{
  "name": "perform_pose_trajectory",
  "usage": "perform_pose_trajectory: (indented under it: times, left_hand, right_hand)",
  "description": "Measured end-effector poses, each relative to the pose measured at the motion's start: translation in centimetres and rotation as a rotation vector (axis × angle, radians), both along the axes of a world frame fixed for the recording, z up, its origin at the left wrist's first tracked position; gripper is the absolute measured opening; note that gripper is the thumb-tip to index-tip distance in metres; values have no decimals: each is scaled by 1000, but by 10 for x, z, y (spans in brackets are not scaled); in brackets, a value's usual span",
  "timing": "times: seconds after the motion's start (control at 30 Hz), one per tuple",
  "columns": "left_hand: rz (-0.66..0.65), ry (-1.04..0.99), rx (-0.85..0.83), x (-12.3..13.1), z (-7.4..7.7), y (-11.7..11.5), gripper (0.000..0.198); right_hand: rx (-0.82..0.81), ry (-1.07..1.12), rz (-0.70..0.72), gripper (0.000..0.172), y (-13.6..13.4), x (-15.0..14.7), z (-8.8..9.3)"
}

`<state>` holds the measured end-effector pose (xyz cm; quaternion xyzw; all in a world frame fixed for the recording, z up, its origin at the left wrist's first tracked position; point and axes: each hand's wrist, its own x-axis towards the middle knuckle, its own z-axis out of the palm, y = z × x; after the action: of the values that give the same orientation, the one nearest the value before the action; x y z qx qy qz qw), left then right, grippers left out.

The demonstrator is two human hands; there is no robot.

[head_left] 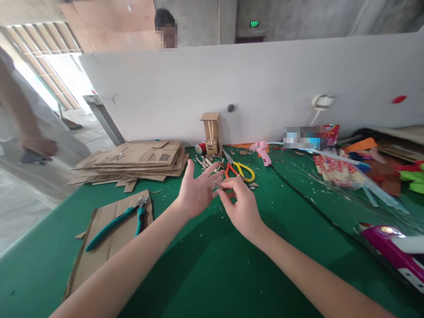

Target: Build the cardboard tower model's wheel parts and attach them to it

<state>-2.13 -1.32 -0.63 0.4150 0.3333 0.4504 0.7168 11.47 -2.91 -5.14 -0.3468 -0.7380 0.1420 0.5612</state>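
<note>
My right hand [243,204] pinches a small piece of cardboard [219,186] between thumb and fingertips above the green table [212,265]. My left hand [196,191] is right beside it, fingers spread, fingertips close to the same piece. Just beyond the hands lie scissors [240,169] with one orange and one yellow handle, among small cardboard scraps. A small cardboard model [212,134] stands upright behind them by the white partition.
Teal-handled pliers [123,219] rest on a cardboard sheet [99,251] at the left. A stack of flattened cardboard [135,160] lies behind it. A pink glue gun [264,152], bagged sticks [338,170] and coloured felt sit at the right. Another person stands at far left.
</note>
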Motion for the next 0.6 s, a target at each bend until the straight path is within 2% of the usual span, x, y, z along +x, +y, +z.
perform_pose_trajectory:
  times: [0.07,0.17,0.27,0.37,0.4,0.5,0.6]
  left_hand:
    - [-31,21,-1,5,0,-5,91]
    - [5,39,2,4,-1,-3,92]
    - [70,34,61,-7,5,4,91]
    - [98,-33,168,-19,19,6,87]
    - [103,-72,205,-22,24,5,84]
    - [75,-184,235,-26,36,0,81]
    - [-7,-203,179,-21,35,-5,82]
  right_hand:
    - [25,-61,-2,8,0,-1,0]
    - [66,-245,48,16,-4,-2,-2]
    - [145,-547,201,20,-11,-2,-5]
    - [240,-754,343,20,-16,0,-6]
    - [238,-728,343,19,-16,1,-5]
    - [149,-427,223,15,-13,3,-1]
    - [154,-193,114,16,-12,3,6]
